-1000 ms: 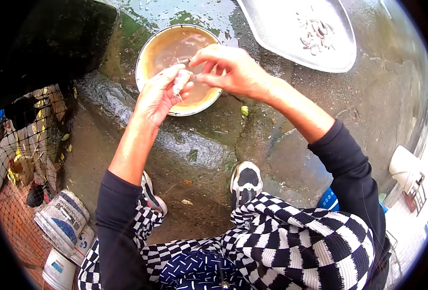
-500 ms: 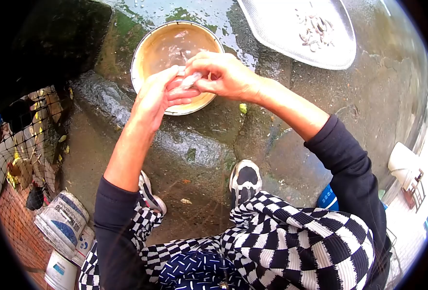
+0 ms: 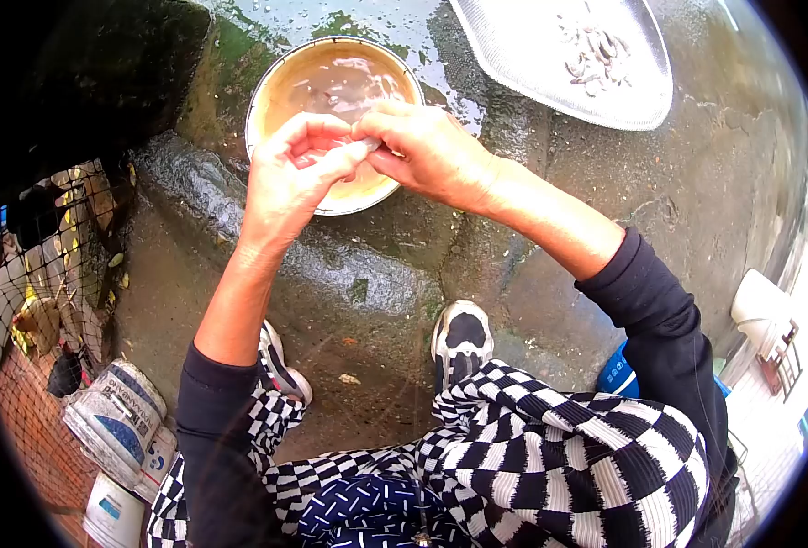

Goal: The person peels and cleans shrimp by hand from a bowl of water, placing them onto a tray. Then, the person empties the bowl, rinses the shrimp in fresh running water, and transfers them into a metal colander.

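Over the lower part of a yellowish enamel basin (image 3: 271, 96) with cloudy water, both of my hands meet. My left hand (image 3: 296, 173) is closed, its fingers curled and its thumb against a small greyish piece (image 3: 370, 144). That piece looks like a small fish or shrimp, but it is too small to name. My right hand (image 3: 427, 151) pinches the same piece from the right, thumb and fingers pressed together. At the upper right lies a white mesh tray (image 3: 522, 64) with several small greyish pieces (image 3: 597, 57) on it.
Wet stone ground surrounds my two shoes (image 3: 463, 338). A black net (image 3: 52, 265) with chickens behind it stands at the left, above stacked white buckets (image 3: 116, 420). A blue container (image 3: 618, 373) is beside my right arm, and a white container (image 3: 762, 310) is farther right.
My left hand's fingers, stretched out half a second ago, have curled in. My right hand has come down against the left thumb. The pale piece between them is now mostly covered.
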Demonstrator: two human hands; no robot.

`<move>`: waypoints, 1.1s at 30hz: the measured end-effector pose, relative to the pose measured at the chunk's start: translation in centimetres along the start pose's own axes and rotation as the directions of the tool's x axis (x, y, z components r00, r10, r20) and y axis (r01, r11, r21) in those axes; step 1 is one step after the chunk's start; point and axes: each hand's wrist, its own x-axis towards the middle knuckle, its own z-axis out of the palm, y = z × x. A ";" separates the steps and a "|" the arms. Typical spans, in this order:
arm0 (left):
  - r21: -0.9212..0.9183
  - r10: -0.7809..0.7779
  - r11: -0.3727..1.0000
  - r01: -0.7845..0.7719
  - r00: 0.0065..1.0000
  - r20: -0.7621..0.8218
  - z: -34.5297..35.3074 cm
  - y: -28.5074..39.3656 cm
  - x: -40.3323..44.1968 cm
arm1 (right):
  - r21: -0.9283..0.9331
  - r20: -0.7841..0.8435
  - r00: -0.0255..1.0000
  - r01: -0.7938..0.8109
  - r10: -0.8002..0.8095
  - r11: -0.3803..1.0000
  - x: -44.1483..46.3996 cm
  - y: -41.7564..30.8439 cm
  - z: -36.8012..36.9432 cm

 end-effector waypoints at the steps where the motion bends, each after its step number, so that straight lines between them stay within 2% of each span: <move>1: 0.016 0.003 1.000 -0.003 1.000 0.024 0.2 0.0 0.1 | -0.035 0.013 1.000 -0.004 0.004 0.999 0.0 -0.3 -0.1; 3: 0.006 -0.030 1.000 0.030 0.999 0.033 0.1 -0.1 0.3 | -0.069 0.025 1.000 -0.010 0.011 0.998 -0.2 -0.5 -0.3; 6: 0.052 0.012 0.999 -0.015 0.998 0.055 0.0 -0.6 0.3 | -0.069 0.037 0.998 -0.045 0.048 0.997 -0.4 -0.5 -0.3; 9: -0.014 -0.033 0.999 0.034 0.998 0.062 -0.4 -0.8 0.3 | 0.010 0.018 0.999 -0.041 0.041 0.999 -0.6 -0.1 -0.1; 11: -0.125 -0.092 0.987 0.101 0.993 0.079 -0.7 -1.0 0.4 | 0.072 -0.014 1.000 -0.023 0.024 0.997 -0.7 0.1 0.1; 15: -0.169 -0.113 0.977 0.126 0.990 0.085 -1.2 -1.3 0.2 | 0.085 0.035 0.999 -0.042 0.039 0.995 -0.6 0.0 0.0; 17: -0.239 -0.187 0.947 0.213 0.974 0.127 -1.5 -0.9 0.1 | 0.222 0.038 0.989 -0.145 0.140 0.964 -0.7 -0.1 0.1; 20: -0.296 -0.237 0.913 0.282 0.955 0.179 -2.3 -1.2 0.2 | 0.214 0.096 0.973 -0.226 0.210 0.950 -0.7 -0.2 -0.3; 23: -0.344 -0.234 0.897 0.279 0.958 0.166 -1.9 -0.4 -0.1 | 0.273 0.109 0.964 -0.265 0.244 0.925 -0.7 -0.6 -0.4; 27: -0.234 -0.225 0.939 0.250 0.966 0.131 -1.1 0.1 0.0 | 0.246 0.104 0.964 -0.262 0.244 0.933 -0.6 -0.7 -0.4; 29: -0.120 -0.146 0.979 0.165 0.977 0.155 -1.3 -0.8 0.3 | 0.228 0.115 0.970 -0.236 0.214 0.945 -0.6 -0.7 -0.3; 33: -0.122 -0.104 0.985 0.126 0.980 0.172 -1.4 -1.5 0.4 | 0.206 0.118 0.972 -0.222 0.201 0.953 -0.8 -0.7 -0.2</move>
